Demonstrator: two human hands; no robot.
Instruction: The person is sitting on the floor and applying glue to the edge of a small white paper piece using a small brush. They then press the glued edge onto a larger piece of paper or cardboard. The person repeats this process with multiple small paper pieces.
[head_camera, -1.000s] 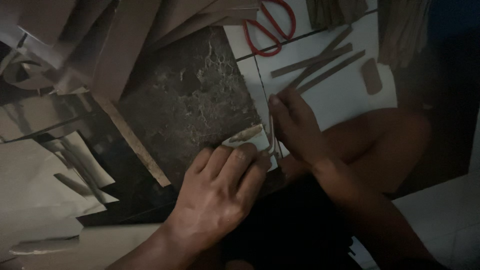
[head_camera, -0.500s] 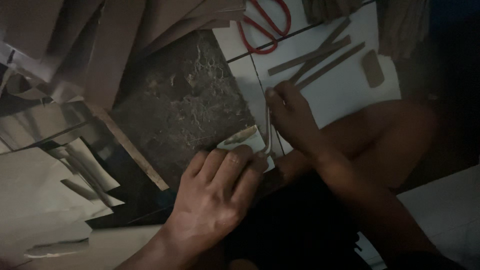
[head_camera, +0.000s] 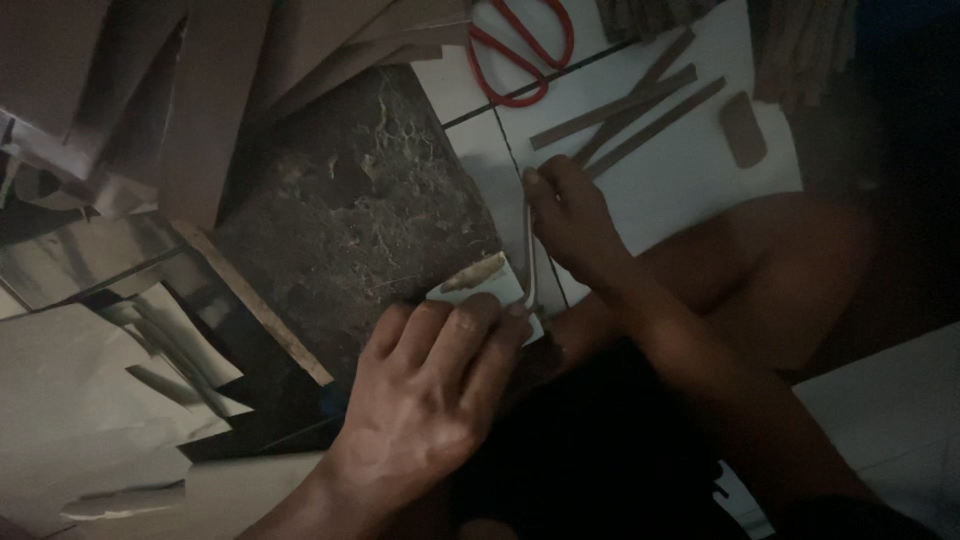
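Pressing flat, the left hand (head_camera: 430, 390) spreads its fingers (head_camera: 478, 345) side by side on a small pale card piece with a brownish smear (head_camera: 480, 280), pinning it against the dark mottled stone slab (head_camera: 350, 210) beneath. Just beside those fingertips, the right hand (head_camera: 570, 220) curls narrowly around a thin pale blade-like tool (head_camera: 529, 255), its index finger stretched along the upper end while the slim shaft runs down to the card's right edge. How tightly the remaining right fingers close cannot be told in the dim light.

Beyond the right fingertips, several long flat brown strips (head_camera: 625, 105) lie crossed on the smooth white tiled floor (head_camera: 690, 165), with a short rounded brown piece (head_camera: 743, 128) past them. Further up rest red-handled scissors (head_camera: 520, 50). Away from the left knuckles, glossy grey sheets and offcuts (head_camera: 90, 400) pile loosely, and stiff brown cardboard panels (head_camera: 200, 90) lean above the slab.
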